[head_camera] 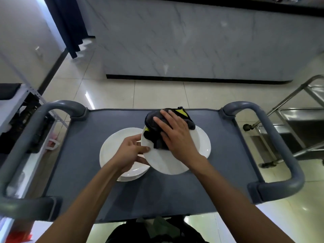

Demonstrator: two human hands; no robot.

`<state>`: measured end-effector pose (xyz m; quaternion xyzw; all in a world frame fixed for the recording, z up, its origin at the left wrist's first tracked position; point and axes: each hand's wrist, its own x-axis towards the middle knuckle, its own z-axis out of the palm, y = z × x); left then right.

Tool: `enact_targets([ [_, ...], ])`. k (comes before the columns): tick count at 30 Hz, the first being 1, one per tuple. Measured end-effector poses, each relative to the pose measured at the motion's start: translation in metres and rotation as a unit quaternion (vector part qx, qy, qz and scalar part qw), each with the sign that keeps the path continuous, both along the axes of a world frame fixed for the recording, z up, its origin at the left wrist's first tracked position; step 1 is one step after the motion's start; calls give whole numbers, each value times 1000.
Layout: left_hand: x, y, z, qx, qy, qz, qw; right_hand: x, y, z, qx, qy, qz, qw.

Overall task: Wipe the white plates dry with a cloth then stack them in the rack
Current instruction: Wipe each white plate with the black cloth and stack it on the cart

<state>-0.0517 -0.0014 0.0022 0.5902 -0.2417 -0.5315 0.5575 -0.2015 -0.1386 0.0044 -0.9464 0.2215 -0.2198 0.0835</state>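
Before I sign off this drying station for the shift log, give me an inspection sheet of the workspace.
Surface: grey cart top, bare around the plates.
Job's things: held plate tilted, overlapping the plate stack; dark cloth with yellow patches on it. No rack identified.
Clutter: nothing seen.
Hands: left hand pinches the held plate's rim; right hand presses the cloth flat.
Cables: nothing seen.
Surroundings: steel trolley at right, marble counter ahead, tiled floor.
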Motion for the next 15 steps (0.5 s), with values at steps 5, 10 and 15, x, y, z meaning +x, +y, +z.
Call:
enact_targets([
  [5,-17,-20,9,2,-17,45,999,-8,-30,15,-27,-22,-23,999],
  [10,-32,-35,16,-9,-10,102,995,-30,-61,24,-21,-56,-86,995],
  [15,-48,-58,18,-23,24,177,984,-61,-73,16,36,-40,-118,992],
])
